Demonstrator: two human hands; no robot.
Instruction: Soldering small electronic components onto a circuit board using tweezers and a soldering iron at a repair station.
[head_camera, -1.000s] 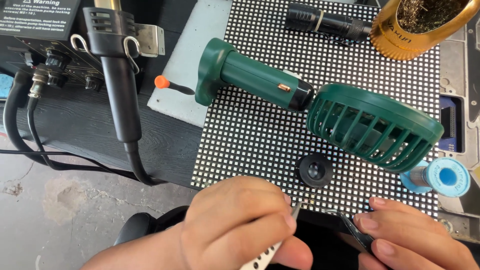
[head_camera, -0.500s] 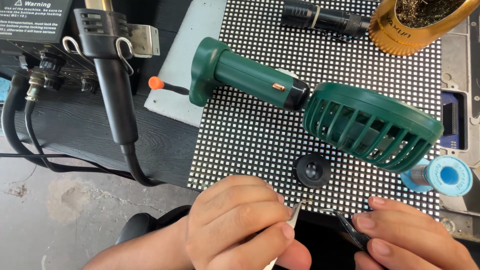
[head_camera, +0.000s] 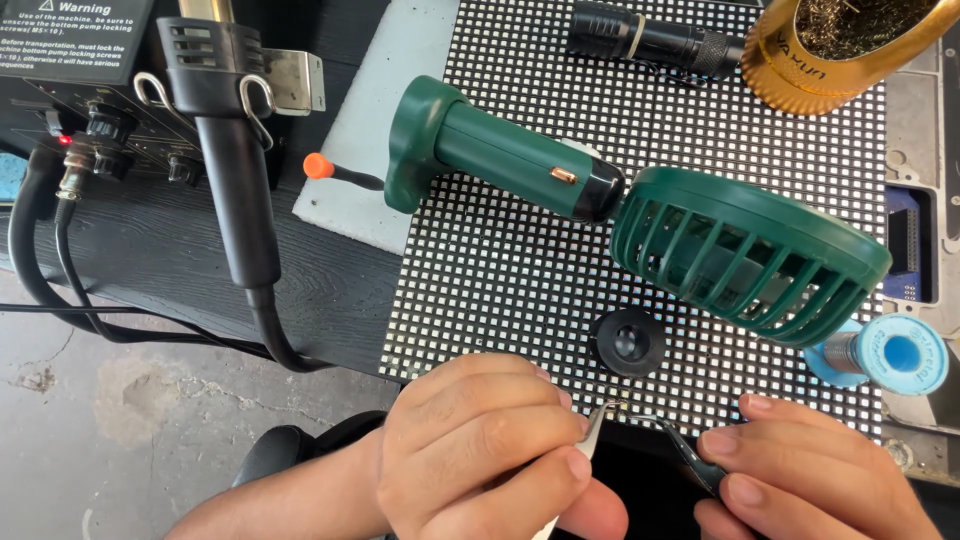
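Left hand (head_camera: 480, 450) pinches a pale slim tool (head_camera: 590, 440), right hand (head_camera: 820, 470) grips dark tweezers (head_camera: 680, 445); tips meet at 6 o'clock, below the green fan (head_camera: 750, 250). Looks light, stiff, slippery, so pinch mid-shaft.

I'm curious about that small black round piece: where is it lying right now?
The black round piece lies on the dotted grid panel in the head view, just below the green fan's cage and above the two hands.

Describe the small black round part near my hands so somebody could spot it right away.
Start at the dotted black grid panel and find the green fan lying on it. Just below the fan's cage sits a black disc, flat and round, the only loose part between the fan and the hands.
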